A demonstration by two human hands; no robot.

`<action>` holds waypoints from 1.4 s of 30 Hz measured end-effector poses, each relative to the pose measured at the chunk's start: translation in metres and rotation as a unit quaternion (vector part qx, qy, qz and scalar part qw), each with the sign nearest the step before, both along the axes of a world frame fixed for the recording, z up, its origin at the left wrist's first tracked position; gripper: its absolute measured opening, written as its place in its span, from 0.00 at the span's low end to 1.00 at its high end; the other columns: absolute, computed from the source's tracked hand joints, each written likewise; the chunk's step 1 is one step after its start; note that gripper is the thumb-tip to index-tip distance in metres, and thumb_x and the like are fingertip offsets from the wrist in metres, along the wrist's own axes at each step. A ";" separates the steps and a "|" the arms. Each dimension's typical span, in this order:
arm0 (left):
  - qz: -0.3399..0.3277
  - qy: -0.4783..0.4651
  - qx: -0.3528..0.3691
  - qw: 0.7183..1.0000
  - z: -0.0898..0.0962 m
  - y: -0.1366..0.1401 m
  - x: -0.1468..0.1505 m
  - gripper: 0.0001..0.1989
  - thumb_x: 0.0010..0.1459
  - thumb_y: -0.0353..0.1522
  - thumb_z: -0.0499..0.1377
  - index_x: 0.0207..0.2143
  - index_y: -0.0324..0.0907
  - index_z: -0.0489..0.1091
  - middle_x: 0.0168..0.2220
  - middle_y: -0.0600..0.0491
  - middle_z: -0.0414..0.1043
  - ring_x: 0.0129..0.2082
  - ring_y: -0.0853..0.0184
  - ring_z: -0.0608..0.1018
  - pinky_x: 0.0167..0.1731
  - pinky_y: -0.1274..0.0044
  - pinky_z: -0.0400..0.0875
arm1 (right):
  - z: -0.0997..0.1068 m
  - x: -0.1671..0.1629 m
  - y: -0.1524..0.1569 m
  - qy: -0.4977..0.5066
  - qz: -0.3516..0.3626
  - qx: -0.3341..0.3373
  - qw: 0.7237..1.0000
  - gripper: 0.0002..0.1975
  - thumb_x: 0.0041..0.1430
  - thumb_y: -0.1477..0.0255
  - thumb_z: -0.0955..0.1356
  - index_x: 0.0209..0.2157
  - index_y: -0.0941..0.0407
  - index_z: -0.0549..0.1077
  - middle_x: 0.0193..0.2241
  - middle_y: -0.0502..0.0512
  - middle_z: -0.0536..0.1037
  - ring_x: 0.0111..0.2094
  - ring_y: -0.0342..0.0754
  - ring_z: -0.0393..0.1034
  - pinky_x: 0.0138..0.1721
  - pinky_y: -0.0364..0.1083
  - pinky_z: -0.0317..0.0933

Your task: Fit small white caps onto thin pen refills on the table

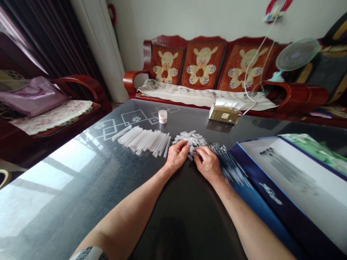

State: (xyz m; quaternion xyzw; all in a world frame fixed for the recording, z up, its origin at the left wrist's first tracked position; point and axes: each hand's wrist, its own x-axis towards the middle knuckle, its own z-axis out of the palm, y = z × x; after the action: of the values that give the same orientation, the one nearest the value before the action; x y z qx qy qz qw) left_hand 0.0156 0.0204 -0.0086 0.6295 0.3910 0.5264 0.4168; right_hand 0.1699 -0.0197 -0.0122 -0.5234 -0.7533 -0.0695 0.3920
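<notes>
My left hand is closed in a pinch at the near edge of a pile of short white plastic pieces, with what looks like one small pale piece at its fingertips. Close beside it, my right hand is also pinched, its fingertips at the same pile; what they grip is too small to make out. Left of the hands lies a row of long white translucent tubes. A bundle of thin dark sticks with pale ends lies just right of my right hand.
An open blue box with a white inside stands at the right, holding several thin sticks. A small lidded jar and a tissue box stand farther back on the dark glossy table. A white cord hangs behind.
</notes>
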 end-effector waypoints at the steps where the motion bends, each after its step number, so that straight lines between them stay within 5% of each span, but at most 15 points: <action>1: 0.024 0.026 0.026 0.999 0.002 0.000 -0.001 0.12 0.59 0.38 0.58 0.39 0.40 0.75 0.29 0.54 0.73 0.27 0.72 0.73 0.30 0.80 0.69 | 0.000 -0.001 0.000 -0.005 -0.002 0.005 1.000 0.07 0.63 0.72 0.64 0.38 0.56 0.75 0.37 0.57 0.77 0.40 0.50 0.72 0.46 0.48 0.65; 7: 0.184 0.261 0.106 0.942 0.023 0.000 -0.014 0.11 0.60 0.31 0.55 0.42 0.42 0.76 0.33 0.50 0.73 0.35 0.67 0.75 0.38 0.77 0.68 | 0.000 -0.003 0.000 -0.024 0.000 0.018 1.000 0.07 0.63 0.73 0.64 0.37 0.56 0.75 0.36 0.57 0.77 0.39 0.50 0.71 0.46 0.48 0.64; 14: 0.288 0.498 0.026 0.817 0.056 0.043 -0.087 0.14 0.62 0.34 0.51 0.41 0.44 0.76 0.40 0.46 0.74 0.40 0.60 0.75 0.36 0.75 0.66 | -0.001 -0.002 0.001 -0.019 -0.005 0.016 1.000 0.09 0.63 0.73 0.63 0.36 0.56 0.75 0.37 0.58 0.77 0.40 0.50 0.71 0.45 0.48 0.63; 21: 0.319 0.552 -0.057 0.768 0.057 0.077 -0.163 0.14 0.58 0.31 0.52 0.37 0.39 0.77 0.42 0.41 0.75 0.43 0.55 0.75 0.40 0.70 0.67 | -0.005 -0.002 0.003 -0.011 -0.007 0.014 1.000 0.09 0.62 0.74 0.63 0.36 0.56 0.75 0.37 0.57 0.77 0.40 0.50 0.70 0.46 0.48 0.62; 26: 0.310 0.557 -0.057 0.768 0.056 0.076 -0.164 0.14 0.58 0.33 0.52 0.38 0.41 0.78 0.43 0.43 0.75 0.44 0.55 0.74 0.41 0.70 0.66 | -0.005 -0.002 0.003 -0.013 -0.008 0.014 1.000 0.09 0.62 0.74 0.63 0.36 0.57 0.75 0.36 0.57 0.76 0.40 0.50 0.70 0.46 0.48 0.62; 31: 0.296 0.502 0.051 0.811 0.059 0.057 -0.115 0.16 0.62 0.33 0.50 0.41 0.44 0.77 0.40 0.46 0.75 0.43 0.59 0.74 0.42 0.72 0.65 | -0.003 -0.003 0.002 -0.012 -0.007 0.011 1.000 0.08 0.62 0.75 0.63 0.35 0.57 0.75 0.36 0.57 0.76 0.39 0.50 0.70 0.45 0.48 0.62; 37: 0.183 0.428 0.137 0.874 0.018 0.005 -0.022 0.14 0.64 0.34 0.50 0.38 0.44 0.77 0.36 0.48 0.74 0.39 0.63 0.73 0.39 0.75 0.65 | -0.001 -0.004 0.000 -0.019 -0.010 0.003 1.000 0.08 0.62 0.75 0.63 0.37 0.56 0.75 0.37 0.57 0.76 0.40 0.51 0.69 0.45 0.48 0.62; 42: 0.144 0.393 0.213 0.883 -0.005 -0.011 -0.002 0.14 0.65 0.34 0.50 0.41 0.43 0.76 0.35 0.47 0.73 0.38 0.62 0.72 0.40 0.75 0.65 | 0.003 -0.006 -0.005 -0.054 -0.027 0.011 0.998 0.09 0.63 0.76 0.62 0.38 0.56 0.74 0.37 0.58 0.76 0.39 0.51 0.68 0.43 0.49 0.61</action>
State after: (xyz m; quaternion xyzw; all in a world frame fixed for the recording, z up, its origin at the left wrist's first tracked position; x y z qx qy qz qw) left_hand 0.0135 0.0092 -0.0136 0.7951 0.4874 0.3609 0.0045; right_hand 0.1637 -0.0249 -0.0094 -0.5346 -0.7583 -0.1165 0.3544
